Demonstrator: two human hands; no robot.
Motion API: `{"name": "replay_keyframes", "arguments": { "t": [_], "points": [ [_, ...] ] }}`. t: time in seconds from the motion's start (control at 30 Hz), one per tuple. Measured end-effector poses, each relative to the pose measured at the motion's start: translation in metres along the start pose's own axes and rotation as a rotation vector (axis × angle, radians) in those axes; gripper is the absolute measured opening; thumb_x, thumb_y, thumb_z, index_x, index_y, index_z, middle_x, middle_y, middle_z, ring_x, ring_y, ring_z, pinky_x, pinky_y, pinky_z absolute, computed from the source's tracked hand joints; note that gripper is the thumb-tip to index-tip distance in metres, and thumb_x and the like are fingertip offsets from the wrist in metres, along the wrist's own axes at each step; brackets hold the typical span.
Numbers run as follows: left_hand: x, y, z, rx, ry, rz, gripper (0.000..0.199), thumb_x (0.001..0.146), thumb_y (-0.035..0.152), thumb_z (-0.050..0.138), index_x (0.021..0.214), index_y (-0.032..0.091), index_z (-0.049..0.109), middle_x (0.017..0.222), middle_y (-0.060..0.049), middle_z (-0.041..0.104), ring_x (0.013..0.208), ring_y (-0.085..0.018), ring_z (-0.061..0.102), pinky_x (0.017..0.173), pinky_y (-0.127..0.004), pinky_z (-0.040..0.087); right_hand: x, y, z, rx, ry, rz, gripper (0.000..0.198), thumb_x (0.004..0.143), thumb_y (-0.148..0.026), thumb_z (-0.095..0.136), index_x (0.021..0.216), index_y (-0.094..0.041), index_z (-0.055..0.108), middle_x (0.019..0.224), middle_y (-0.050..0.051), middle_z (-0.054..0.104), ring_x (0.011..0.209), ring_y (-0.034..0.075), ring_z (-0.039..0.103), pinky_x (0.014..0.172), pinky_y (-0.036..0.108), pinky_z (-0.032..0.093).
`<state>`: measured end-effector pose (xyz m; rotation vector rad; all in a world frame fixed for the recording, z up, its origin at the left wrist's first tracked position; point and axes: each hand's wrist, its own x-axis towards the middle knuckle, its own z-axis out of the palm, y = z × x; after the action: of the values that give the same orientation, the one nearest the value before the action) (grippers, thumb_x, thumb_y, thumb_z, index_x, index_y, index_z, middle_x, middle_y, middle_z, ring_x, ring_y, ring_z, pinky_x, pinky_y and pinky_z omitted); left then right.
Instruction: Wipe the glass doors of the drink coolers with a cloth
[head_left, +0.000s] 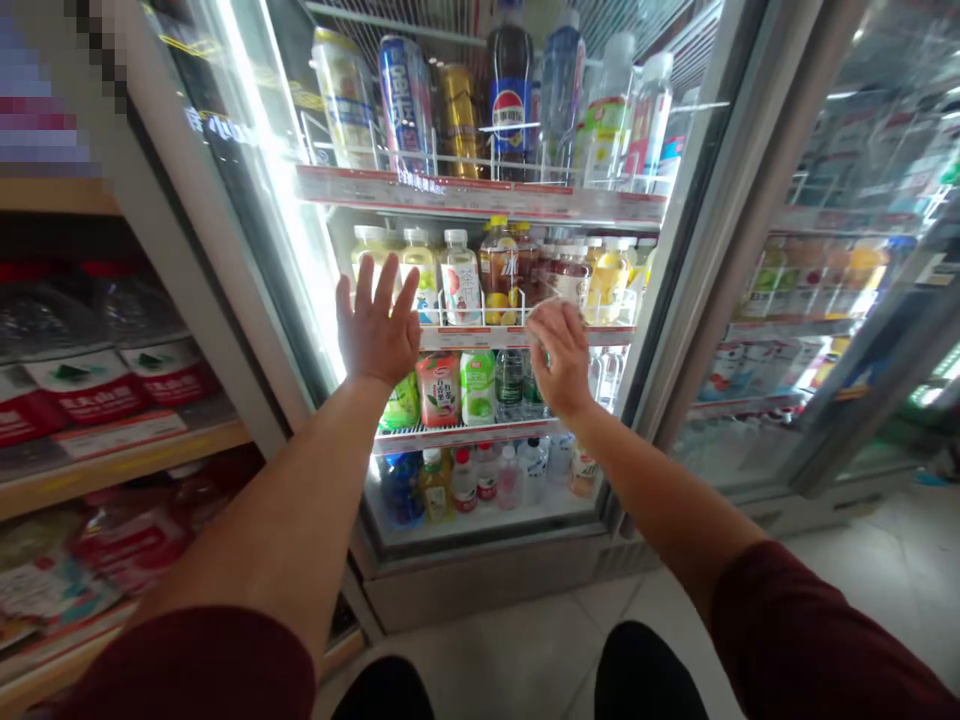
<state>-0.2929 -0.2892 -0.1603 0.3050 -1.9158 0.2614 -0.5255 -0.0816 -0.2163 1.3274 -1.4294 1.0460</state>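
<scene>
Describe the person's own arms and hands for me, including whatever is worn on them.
The left sleeve and right sleeve are dark maroon, plain where visible, and short, leaving both forearms bare. The left hand and right hand are ungloved, and no watch or band shows at either wrist. Blur hides finer detail.

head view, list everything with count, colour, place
Drinks fridge: one, grey, centre
Neighbouring fridge: at least one, grey, right
Side rack: one, brown edges, left
Jugs: several, clear and red, side rack
Pepsi bottle: one, dark, top shelf
White-capped bottles: several, mixed, second shelf
Yellow-capped bottles: at least two, amber, second shelf
Other drinks: uncountable, mixed, throughout
Floor: one, pale, below
Knees: two, black, bottom edge
Sleeves: two, maroon, lower corners
Left hand: one, bare, left of centre
Right hand: one, bare, right of centre
</scene>
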Motion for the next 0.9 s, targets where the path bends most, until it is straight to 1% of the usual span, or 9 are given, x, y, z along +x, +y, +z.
{"name": "replay_keyframes", "arguments": {
  "t": [0.13,0.2,0.33,0.4,0.57,0.63,0.77,0.83,0.9],
  "points": [
    [0.000,-0.001,0.001,0.013,0.015,0.020,0.069,0.102,0.030,0.053,0.169,0.037,0.038,0.179,0.000,0.029,0.170,-0.034,0.014,0.140,-0.066,0.000,-0.033,-0.010,-0.002,0.027,-0.338,-0.268,0.038,0.107,-0.021,0.058,0.139,-0.033,0.074,0.149,0.000,0.072,0.150,0.025,0.059,0.129,0.050,0.044],
    [0.000,-0.002,0.001,0.030,0.019,0.030,0.070,0.102,0.029,0.053,0.170,0.038,0.036,0.179,0.001,0.028,0.169,-0.034,0.014,0.140,-0.066,0.001,-0.022,0.000,-0.004,0.013,-0.257,-0.202,0.038,0.108,-0.018,0.055,0.135,-0.033,0.077,0.149,0.000,0.073,0.150,0.025,0.059,0.129,0.050,0.045],
    [-0.001,-0.002,0.001,0.040,0.017,0.036,0.071,0.102,0.029,0.053,0.170,0.039,0.035,0.179,0.000,0.027,0.170,-0.034,0.013,0.140,-0.067,0.001,0.013,0.015,0.000,-0.018,0.097,0.063,0.042,0.111,-0.020,0.044,0.137,-0.029,0.076,0.154,0.005,0.068,0.159,0.029,0.047,0.131,0.058,0.043],
    [-0.001,-0.002,0.001,0.022,0.016,0.028,0.070,0.102,0.030,0.052,0.170,0.039,0.036,0.179,0.001,0.027,0.169,-0.034,0.012,0.139,-0.068,0.000,0.010,0.008,0.005,-0.024,0.116,0.055,0.046,0.110,-0.017,0.043,0.143,-0.030,0.072,0.154,0.004,0.068,0.161,0.029,0.045,0.132,0.059,0.042],
    [-0.001,-0.002,0.001,0.042,0.004,0.034,0.069,0.104,0.032,0.050,0.171,0.037,0.034,0.180,0.000,0.026,0.170,-0.031,0.010,0.140,-0.064,-0.002,-0.023,-0.013,0.008,0.068,-0.326,-0.413,0.049,0.107,-0.015,0.053,0.150,-0.035,0.066,0.153,-0.002,0.069,0.151,0.023,0.057,0.130,0.049,0.047],
    [-0.002,-0.002,0.000,0.058,-0.002,0.045,0.068,0.105,0.032,0.049,0.171,0.036,0.034,0.180,-0.001,0.025,0.170,-0.031,0.008,0.140,-0.064,-0.001,-0.012,-0.010,0.007,0.049,-0.279,-0.353,0.049,0.108,-0.015,0.052,0.149,-0.035,0.066,0.153,-0.002,0.069,0.152,0.023,0.057,0.130,0.047,0.046],
    [-0.001,-0.002,0.000,0.030,-0.003,0.032,0.067,0.105,0.032,0.049,0.170,0.036,0.035,0.180,-0.001,0.026,0.170,-0.032,0.008,0.139,-0.066,-0.003,0.020,-0.006,0.011,0.014,0.044,-0.003,0.055,0.109,-0.015,0.044,0.156,-0.038,0.060,0.159,-0.001,0.064,0.161,0.030,0.044,0.133,0.060,0.039],
    [-0.001,-0.003,0.001,0.027,-0.007,0.025,0.068,0.104,0.032,0.050,0.170,0.037,0.035,0.180,0.000,0.026,0.170,-0.032,0.008,0.139,-0.065,-0.004,0.019,-0.014,0.015,0.031,0.017,0.000,0.057,0.108,-0.014,0.043,0.158,-0.037,0.058,0.160,-0.001,0.062,0.163,0.031,0.040,0.133,0.062,0.039],
    [-0.001,-0.003,0.001,0.037,-0.011,0.028,0.070,0.104,0.031,0.050,0.171,0.039,0.033,0.180,0.000,0.026,0.170,-0.031,0.007,0.140,-0.064,-0.004,0.012,-0.023,0.017,0.039,-0.145,-0.128,0.056,0.107,-0.015,0.047,0.156,-0.038,0.060,0.159,-0.003,0.064,0.160,0.028,0.045,0.134,0.055,0.040]
  ]
}}
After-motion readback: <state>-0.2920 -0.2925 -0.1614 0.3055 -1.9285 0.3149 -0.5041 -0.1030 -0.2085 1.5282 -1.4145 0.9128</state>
